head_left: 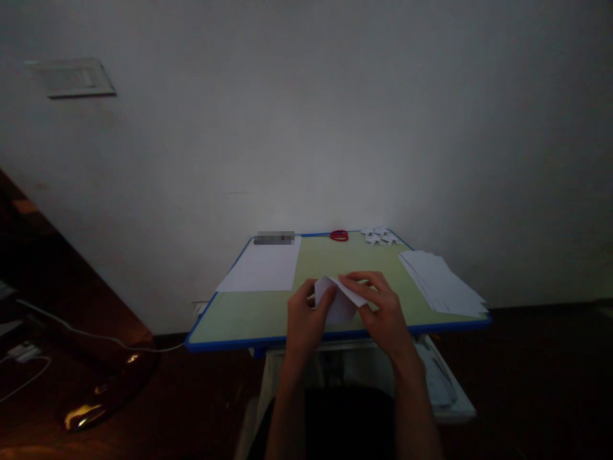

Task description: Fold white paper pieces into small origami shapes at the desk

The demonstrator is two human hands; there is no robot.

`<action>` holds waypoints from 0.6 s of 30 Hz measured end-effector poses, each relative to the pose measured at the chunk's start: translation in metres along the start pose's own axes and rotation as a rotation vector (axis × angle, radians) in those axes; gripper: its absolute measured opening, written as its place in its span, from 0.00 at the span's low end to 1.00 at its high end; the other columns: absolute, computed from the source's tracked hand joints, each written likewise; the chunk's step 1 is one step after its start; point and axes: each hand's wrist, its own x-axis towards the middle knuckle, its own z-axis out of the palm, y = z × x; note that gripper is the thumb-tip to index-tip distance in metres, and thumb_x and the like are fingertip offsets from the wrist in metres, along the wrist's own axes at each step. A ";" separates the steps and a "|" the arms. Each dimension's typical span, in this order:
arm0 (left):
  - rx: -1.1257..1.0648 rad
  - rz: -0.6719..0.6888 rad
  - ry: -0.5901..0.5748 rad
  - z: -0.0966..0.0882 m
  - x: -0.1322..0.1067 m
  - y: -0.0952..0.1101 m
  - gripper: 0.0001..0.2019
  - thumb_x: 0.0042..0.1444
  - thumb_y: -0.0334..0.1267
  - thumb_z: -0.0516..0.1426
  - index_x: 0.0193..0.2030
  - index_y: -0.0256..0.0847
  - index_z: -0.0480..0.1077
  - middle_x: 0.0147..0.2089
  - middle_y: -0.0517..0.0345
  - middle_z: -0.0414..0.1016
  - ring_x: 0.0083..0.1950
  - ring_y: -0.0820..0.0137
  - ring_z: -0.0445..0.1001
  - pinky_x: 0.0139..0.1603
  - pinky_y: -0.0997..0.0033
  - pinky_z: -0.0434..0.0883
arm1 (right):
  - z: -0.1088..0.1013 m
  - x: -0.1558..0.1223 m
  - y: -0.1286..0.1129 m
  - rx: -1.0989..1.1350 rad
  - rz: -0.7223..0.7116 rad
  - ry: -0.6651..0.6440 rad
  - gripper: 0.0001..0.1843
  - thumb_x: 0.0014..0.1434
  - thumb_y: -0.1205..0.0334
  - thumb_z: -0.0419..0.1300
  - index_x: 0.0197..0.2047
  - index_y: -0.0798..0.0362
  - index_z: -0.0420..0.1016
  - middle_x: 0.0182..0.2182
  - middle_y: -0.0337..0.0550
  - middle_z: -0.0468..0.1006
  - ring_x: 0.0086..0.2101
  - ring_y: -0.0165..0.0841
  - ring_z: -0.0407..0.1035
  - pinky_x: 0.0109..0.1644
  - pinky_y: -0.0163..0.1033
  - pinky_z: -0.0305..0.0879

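Note:
Both my hands hold one white paper sheet [341, 300], partly folded, just above the near edge of a small green table with a blue rim [268, 342]. My left hand [306, 316] pinches the sheet's left side. On the other side, my right hand [380, 306] grips the top and right of the fold with fingers curled over it. The lower part of the sheet is hidden behind my hands.
A flat white sheet [263, 268] lies at the table's left. A stack of white sheets [440, 281] sits at the right edge. Red scissors [339, 236] and several small folded paper pieces [380, 236] lie at the far edge by the wall. Cables [86, 335] run at left.

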 end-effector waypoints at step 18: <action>-0.136 0.033 -0.066 -0.002 -0.003 0.001 0.21 0.58 0.48 0.66 0.56 0.45 0.77 0.45 0.52 0.83 0.35 0.67 0.79 0.30 0.75 0.72 | -0.001 0.003 -0.006 -0.089 0.214 0.462 0.08 0.62 0.59 0.64 0.42 0.44 0.86 0.49 0.48 0.69 0.51 0.44 0.68 0.54 0.53 0.67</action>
